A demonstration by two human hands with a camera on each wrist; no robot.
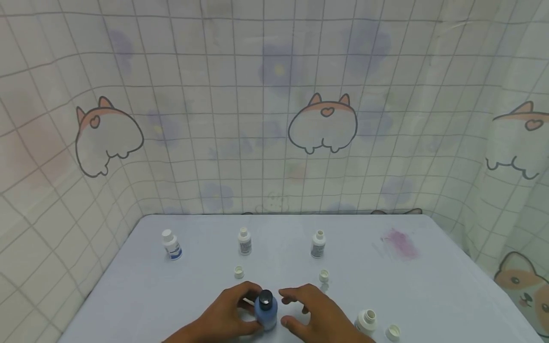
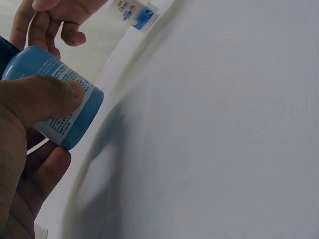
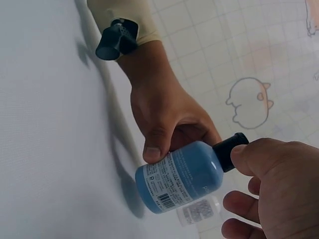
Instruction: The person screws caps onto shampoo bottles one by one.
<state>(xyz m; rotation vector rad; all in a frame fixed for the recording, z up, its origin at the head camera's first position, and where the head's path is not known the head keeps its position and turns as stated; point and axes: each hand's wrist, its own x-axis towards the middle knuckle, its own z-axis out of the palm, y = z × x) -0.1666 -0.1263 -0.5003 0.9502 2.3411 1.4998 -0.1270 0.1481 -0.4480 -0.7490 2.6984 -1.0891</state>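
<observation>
My left hand (image 1: 229,312) grips a blue bottle (image 1: 266,314) with a black cap (image 3: 229,152) near the table's front edge. In the left wrist view the left thumb (image 2: 55,99) presses across the bottle's white printed label. To the right of the bottle is my right hand (image 1: 315,312), its fingers loosely bent and spread, with a gap to the bottle in the head view. From the right wrist, the right thumb (image 3: 264,154) overlaps the black cap; whether it touches cannot be told. A white bottle (image 1: 366,322) without a cap stands beside the right hand.
A capped white bottle (image 1: 172,246) stands at the back left of the white table (image 1: 141,295). Two more small white bottles, one at back centre (image 1: 245,243) and another rightward (image 1: 318,245), have loose white caps (image 1: 238,272) before them. Another loose cap (image 1: 392,332) lies front right.
</observation>
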